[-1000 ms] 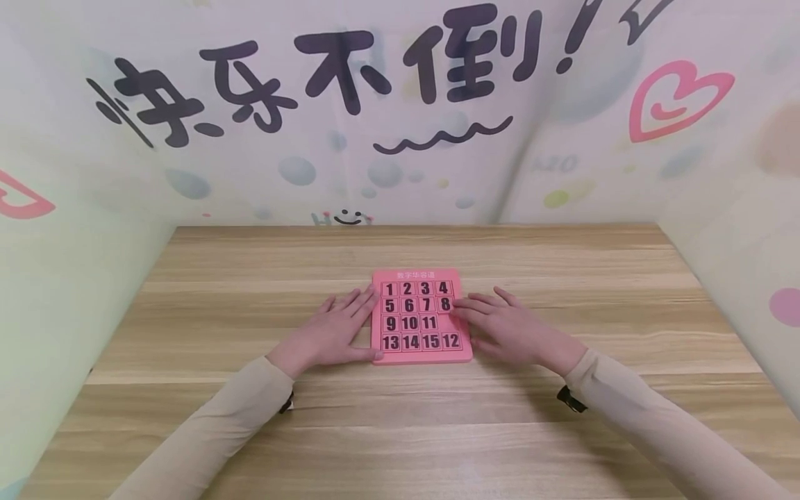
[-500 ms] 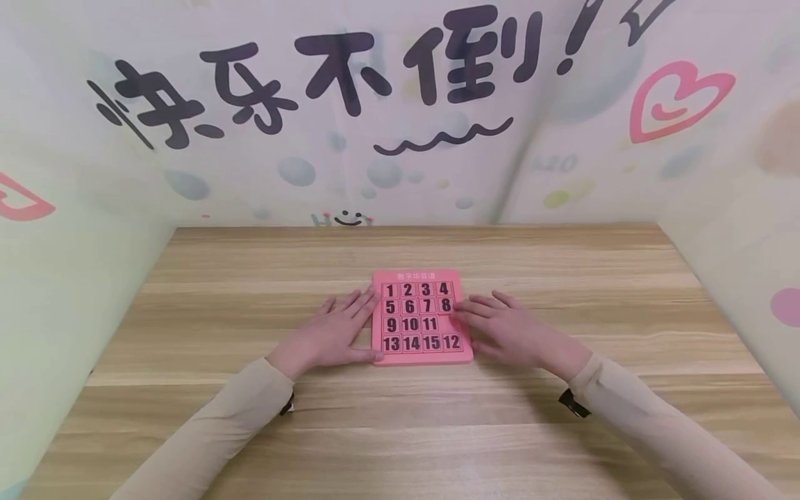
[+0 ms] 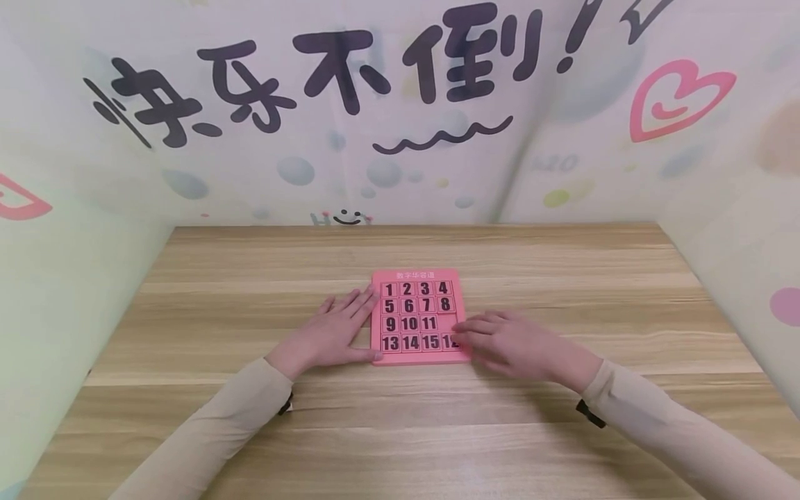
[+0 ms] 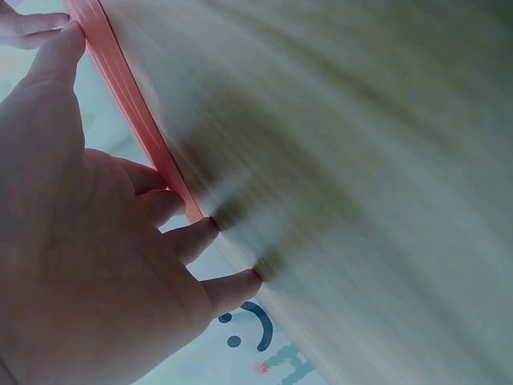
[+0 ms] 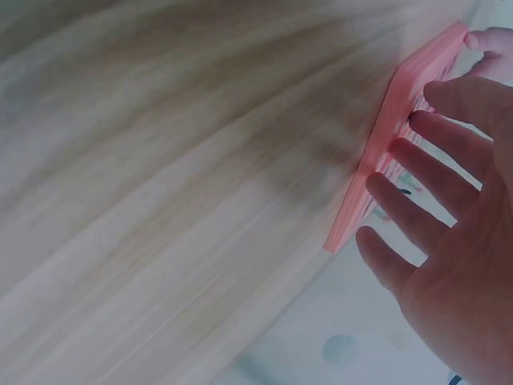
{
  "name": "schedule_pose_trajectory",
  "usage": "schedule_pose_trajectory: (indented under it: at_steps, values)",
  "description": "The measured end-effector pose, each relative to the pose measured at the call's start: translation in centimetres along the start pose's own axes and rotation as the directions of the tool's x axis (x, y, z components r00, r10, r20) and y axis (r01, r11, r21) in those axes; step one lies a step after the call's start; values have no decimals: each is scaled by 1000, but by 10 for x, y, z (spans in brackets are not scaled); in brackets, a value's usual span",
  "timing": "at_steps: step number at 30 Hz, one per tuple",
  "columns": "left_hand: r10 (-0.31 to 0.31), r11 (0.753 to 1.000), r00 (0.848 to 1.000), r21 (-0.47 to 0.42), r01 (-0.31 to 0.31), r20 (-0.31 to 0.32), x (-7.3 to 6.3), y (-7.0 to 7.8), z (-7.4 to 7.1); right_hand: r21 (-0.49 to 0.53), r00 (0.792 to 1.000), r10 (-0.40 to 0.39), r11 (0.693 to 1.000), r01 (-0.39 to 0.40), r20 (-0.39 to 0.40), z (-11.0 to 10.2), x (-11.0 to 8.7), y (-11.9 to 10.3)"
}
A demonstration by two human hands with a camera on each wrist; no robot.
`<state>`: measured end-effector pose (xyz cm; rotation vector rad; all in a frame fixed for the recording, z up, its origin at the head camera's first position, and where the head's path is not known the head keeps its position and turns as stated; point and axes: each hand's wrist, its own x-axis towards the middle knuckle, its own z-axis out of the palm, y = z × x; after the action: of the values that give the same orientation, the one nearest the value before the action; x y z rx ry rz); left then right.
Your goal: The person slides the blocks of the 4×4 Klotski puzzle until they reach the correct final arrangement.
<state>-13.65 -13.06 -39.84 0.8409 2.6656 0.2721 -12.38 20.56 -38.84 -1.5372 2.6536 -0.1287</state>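
A pink number slide puzzle (image 3: 415, 358) lies flat on the wooden table, its tiles marked 1 to 15. The third row has a bare slot (image 3: 446, 322) at its right end, right of tile 11 (image 3: 428, 323). Fingertips of my right hand (image 3: 519, 346) overlap the tile 12 (image 3: 446, 340) at the bottom right, partly covering it. Those fingers look extended in the right wrist view, close along the puzzle's pink edge (image 5: 383, 132). My left hand (image 3: 325, 336) rests against the left side, thumb at the lower corner, fingers spread along the frame edge (image 4: 132, 104).
The wooden table (image 3: 400, 430) reaches back to a white printed backdrop (image 3: 262, 173) with large black characters. Pale side panels (image 3: 81, 278) stand at left and right. Both forearms wear beige sleeves, with a dark strap (image 3: 590, 413) under the right cuff.
My right hand has moved down the puzzle's right side, from beside tile 8 to over tile 12, uncovering tile 8's right edge. My left hand keeps its place; the tiles look unmoved.
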Motion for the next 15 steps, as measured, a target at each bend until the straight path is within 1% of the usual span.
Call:
schedule_pose_trajectory:
  at_steps: [9, 12, 15]
  values:
    - [-3, 1000, 1000, -1, 3, -2, -1, 0, 1, -12, 997, -79, 997, 79, -7, -2, -7, -5]
    - [-2, 1000, 1000, -2, 2, -5, -1, 0, 1, -11, 996, -87, 996, 86, -8, -3, -7, -6]
    - [0, 1000, 1000, -6, 0, -6, 0, 0, 1, -3, 997, -75, 997, 75, -3, -3, -6, -6]
